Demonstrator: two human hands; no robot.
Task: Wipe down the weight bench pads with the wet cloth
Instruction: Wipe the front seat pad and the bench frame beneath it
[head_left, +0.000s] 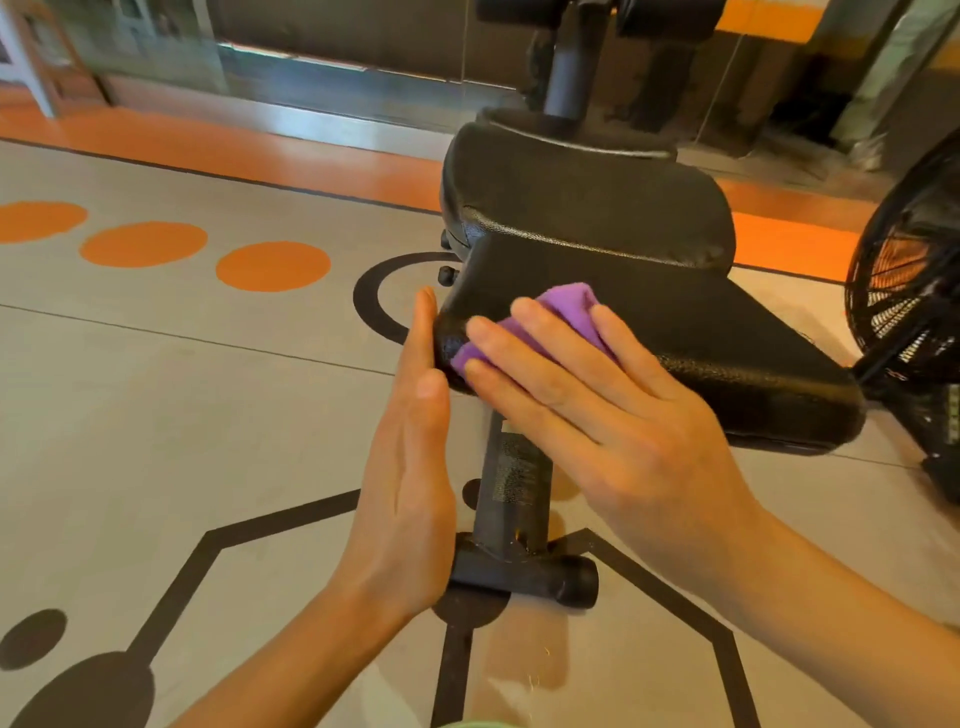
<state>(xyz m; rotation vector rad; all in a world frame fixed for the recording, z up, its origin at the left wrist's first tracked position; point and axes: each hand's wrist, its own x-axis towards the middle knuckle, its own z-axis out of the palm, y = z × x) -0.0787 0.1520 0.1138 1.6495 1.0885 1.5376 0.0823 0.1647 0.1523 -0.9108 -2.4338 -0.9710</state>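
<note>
Purple cloth (550, 322), bunched into a loose wad, lies on the near left corner of the black seat pad (675, 332), pinned there under the right hand (587, 410). That hand lies flat over it with fingers straight and spread, pressing down and not gripping, which suits a wipe: a broad palm keeps the damp fabric in full contact with the textured vinyl. Part of the cloth pokes out beyond the fingertips and between the fingers.

Against the pad's left edge stands the left hand (410, 467), fingers straight and together, its palm side touching the corner. It holds nothing; I judge it is there to brace the bench against the sideways push of the wiping hand.

Beyond the seat pad the back pad (587, 197) rises, its near end just behind the seat with a narrow gap between them. Whether either surface is already wet cannot be told from the sheen. The work looks to be at the seat's near end, with the back pad probably yet to be done.

Below the hands the bench's black frame post (514, 478) drops to a foot tube (530, 577) on the grey floor (156, 415) with its orange dots and black lines. A black fan (909, 312) stands close to the right, near enough to be knocked by a long stroke.
</note>
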